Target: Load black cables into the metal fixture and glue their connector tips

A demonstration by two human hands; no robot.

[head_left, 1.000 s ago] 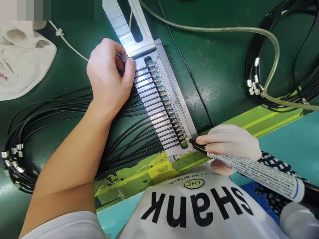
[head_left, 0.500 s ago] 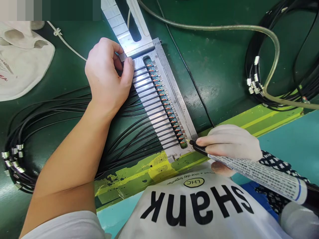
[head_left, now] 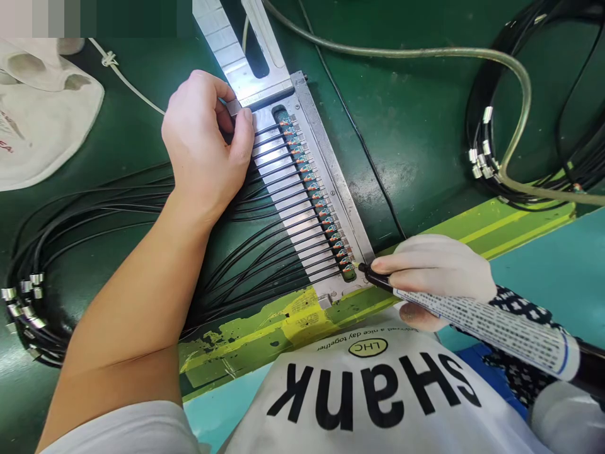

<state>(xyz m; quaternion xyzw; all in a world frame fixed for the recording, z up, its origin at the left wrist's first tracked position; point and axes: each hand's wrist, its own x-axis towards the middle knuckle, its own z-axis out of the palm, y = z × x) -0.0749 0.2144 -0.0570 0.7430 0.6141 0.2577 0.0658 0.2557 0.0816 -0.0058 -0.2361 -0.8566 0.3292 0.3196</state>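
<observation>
A long metal fixture [head_left: 331, 183] lies slantwise on the bench, its hinged frame cover [head_left: 231, 50] swung back at the top. Several black cables [head_left: 283, 183] run side by side across it, their ends on small circuit boards [head_left: 309, 186] in the slot. At the fixture's upper left edge, my left hand [head_left: 205, 135] is closed, thumb and curled fingers gripping the metal by the hinge. My right hand [head_left: 439, 274] is wrapped round a tube with a printed label [head_left: 491, 321] and a black nozzle. The nozzle tip is beside the lowest board; contact cannot be made out.
Coiled cables with metal connectors lie at left [head_left: 35, 296] and at far right [head_left: 482, 151]. A clear hose [head_left: 401, 53] and a thin black cord [head_left: 359, 139] cross the green bench. A white cloth item [head_left: 42, 126] sits at upper left. A yellow-green strip [head_left: 255, 334] edges the bench.
</observation>
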